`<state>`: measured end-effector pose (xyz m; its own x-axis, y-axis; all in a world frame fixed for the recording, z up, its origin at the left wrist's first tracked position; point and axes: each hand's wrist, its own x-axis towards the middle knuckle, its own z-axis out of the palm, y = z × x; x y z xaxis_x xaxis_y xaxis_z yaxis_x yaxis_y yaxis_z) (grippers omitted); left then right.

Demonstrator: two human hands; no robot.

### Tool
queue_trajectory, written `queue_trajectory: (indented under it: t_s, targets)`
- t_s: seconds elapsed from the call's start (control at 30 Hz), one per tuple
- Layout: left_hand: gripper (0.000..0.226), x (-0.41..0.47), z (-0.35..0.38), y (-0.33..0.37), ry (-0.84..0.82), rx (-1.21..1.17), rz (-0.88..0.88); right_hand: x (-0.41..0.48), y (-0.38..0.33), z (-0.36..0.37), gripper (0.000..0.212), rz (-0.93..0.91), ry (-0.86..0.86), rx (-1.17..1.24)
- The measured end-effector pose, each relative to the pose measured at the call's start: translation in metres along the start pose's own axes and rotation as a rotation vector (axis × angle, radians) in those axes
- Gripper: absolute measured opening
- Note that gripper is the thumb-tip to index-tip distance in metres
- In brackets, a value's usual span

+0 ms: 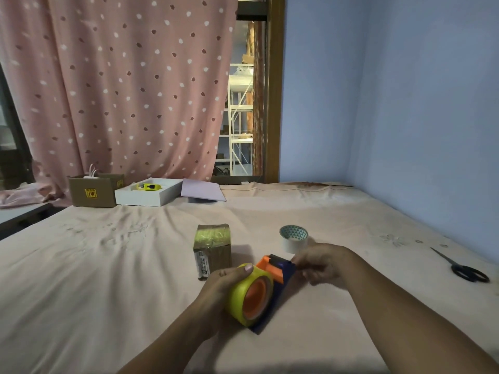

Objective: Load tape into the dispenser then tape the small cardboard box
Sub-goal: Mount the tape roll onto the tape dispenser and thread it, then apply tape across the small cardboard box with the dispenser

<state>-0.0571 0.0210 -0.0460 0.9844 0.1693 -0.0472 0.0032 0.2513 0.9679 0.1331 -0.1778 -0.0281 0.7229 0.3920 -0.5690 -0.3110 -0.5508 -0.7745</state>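
A blue and orange tape dispenser [278, 268] lies on the pink sheet in front of me, with a yellow tape roll [240, 292] seated on its orange hub. My left hand [216, 287] wraps around the roll from the left, thumb on top. My right hand [321, 263] pinches the dispenser's front end near the blade. The small cardboard box [213, 247], its top covered in yellowish tape, stands just behind the roll.
A white tape roll [293, 238] stands behind my right hand. Black scissors [464, 268] lie at the far right near the blue wall. At the back left sit a brown carton [94, 191], a white tray [148, 195] and a lilac lid [202, 191].
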Motion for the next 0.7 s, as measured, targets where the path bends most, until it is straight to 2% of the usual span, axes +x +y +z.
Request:
queue_trajectory:
  t_s: [0.2, 0.3, 0.37, 0.43, 0.5, 0.57, 0.63, 0.7]
  targets:
    - [0.019, 0.003, 0.010, 0.008, 0.083, -0.178, 0.084, -0.008, 0.003, 0.018, 0.020, -0.028, -0.159, 0.222]
    - [0.019, 0.003, 0.018, 0.021, 0.078, -0.271, 0.118, -0.013, 0.002, 0.031, 0.018, -0.191, -0.201, 0.428]
    - [0.021, 0.006, 0.023, 0.031, 0.079, -0.329, 0.144, -0.010, 0.003, 0.041, 0.034, -0.334, -0.227, 0.639]
    - [0.018, 0.009, 0.028, 0.039, 0.084, -0.361, 0.151, -0.009, 0.005, 0.050, 0.064, -0.379, -0.257, 0.848]
    - [0.014, 0.012, 0.034, 0.044, 0.077, -0.389, 0.164, -0.009, 0.006, 0.058, 0.073, -0.396, -0.227, 0.969]
    - [0.017, 0.013, 0.038, 0.046, 0.071, -0.402, 0.167, -0.012, 0.007, 0.067, 0.069, -0.434, -0.272, 1.056]
    - [0.033, 0.010, 0.041, 0.051, 0.050, -0.441, 0.176, -0.018, 0.007, 0.076, 0.066, -0.509, -0.384, 1.112]
    - [0.046, 0.007, 0.043, 0.058, 0.060, -0.445, 0.150, -0.028, 0.004, 0.083, 0.067, -0.552, -0.427, 1.117]
